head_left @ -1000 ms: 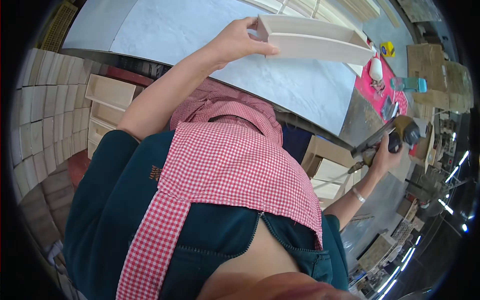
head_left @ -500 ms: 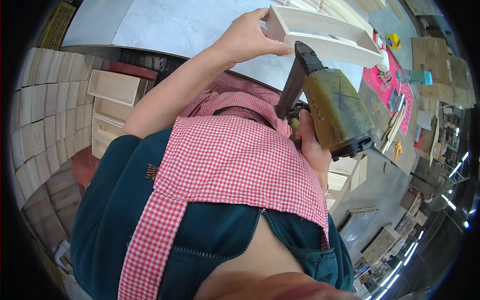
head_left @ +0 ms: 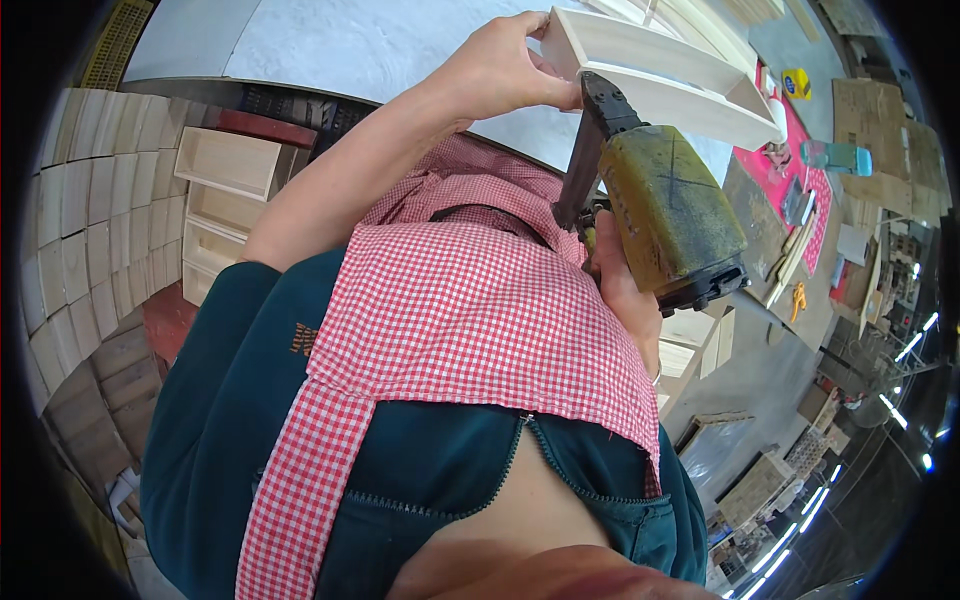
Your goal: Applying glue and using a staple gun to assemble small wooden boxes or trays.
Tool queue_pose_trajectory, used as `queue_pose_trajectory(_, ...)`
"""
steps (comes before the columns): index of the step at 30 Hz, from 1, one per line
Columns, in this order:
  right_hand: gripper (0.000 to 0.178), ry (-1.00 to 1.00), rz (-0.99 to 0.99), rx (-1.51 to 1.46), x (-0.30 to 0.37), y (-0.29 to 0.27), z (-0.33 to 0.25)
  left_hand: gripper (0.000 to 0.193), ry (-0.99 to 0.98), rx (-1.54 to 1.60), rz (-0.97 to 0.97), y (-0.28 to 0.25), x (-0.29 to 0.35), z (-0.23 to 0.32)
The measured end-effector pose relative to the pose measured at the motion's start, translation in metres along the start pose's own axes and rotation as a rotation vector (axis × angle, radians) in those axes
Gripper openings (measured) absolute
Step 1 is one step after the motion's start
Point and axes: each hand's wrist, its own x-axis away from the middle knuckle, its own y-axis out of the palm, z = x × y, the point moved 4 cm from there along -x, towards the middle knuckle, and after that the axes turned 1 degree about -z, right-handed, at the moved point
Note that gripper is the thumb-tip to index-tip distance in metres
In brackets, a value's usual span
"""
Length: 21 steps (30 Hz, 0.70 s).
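A pale rectangular wooden box frame (head_left: 680, 100) with long thin sides rests on the whitish worktop (head_left: 330, 50). My left hand (head_left: 515, 70) grips its left end, thumb on the near side and fingers around the end board. In my right hand (head_left: 622, 270) is a worn yellow and black nail gun (head_left: 675, 210), its handle partly hidden behind the body. The gun's black nose (head_left: 605, 100) is against or very close to the near left corner of the box, beside my left thumb; actual contact I cannot tell.
Several open wooden boxes (head_left: 228, 165) are stacked at the left, beside tall rows of pale wood blocks (head_left: 85, 200). Toward the right lie a red cloth (head_left: 765, 160), a plastic bottle (head_left: 835, 157) and orange-handled pliers (head_left: 798, 300). More wooden parts (head_left: 690, 335) sit behind my right hand.
The nail gun has shifted slightly up and left, its nose nearer the box corner. The box has moved slightly right in view. Both hands keep their holds.
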Motion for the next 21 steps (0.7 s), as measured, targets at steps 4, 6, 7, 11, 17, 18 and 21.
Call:
queue_pose_trajectory(4,0.031,-0.036,0.036,-0.056,0.001,-0.001,-0.005,0.073,-0.003,0.014,-0.017,-0.001,0.000,0.000)
queue_pose_trajectory(6,0.032,-0.047,0.048,-0.075,0.001,-0.002,-0.005,0.073,-0.004,0.020,-0.026,0.000,0.000,0.000)
queue_pose_trajectory(7,0.032,-0.073,0.054,-0.044,0.000,-0.002,-0.005,0.073,-0.005,0.022,-0.031,0.000,0.000,-0.001)
queue_pose_trajectory(11,0.035,-0.151,0.070,0.051,-0.001,-0.003,-0.007,0.074,-0.008,0.032,-0.042,-0.001,-0.002,-0.004)
queue_pose_trajectory(17,0.039,0.073,0.033,-0.077,0.002,-0.003,0.002,0.071,-0.161,0.443,-0.144,0.001,-0.019,-0.029)
queue_pose_trajectory(18,0.040,0.038,0.026,-0.091,0.002,-0.003,0.004,0.069,-0.184,0.486,-0.135,0.001,-0.020,-0.030)
queue_pose_trajectory(21,0.041,-0.031,0.009,-0.119,0.001,-0.003,0.005,0.063,-0.235,0.570,-0.116,0.001,-0.021,-0.032)
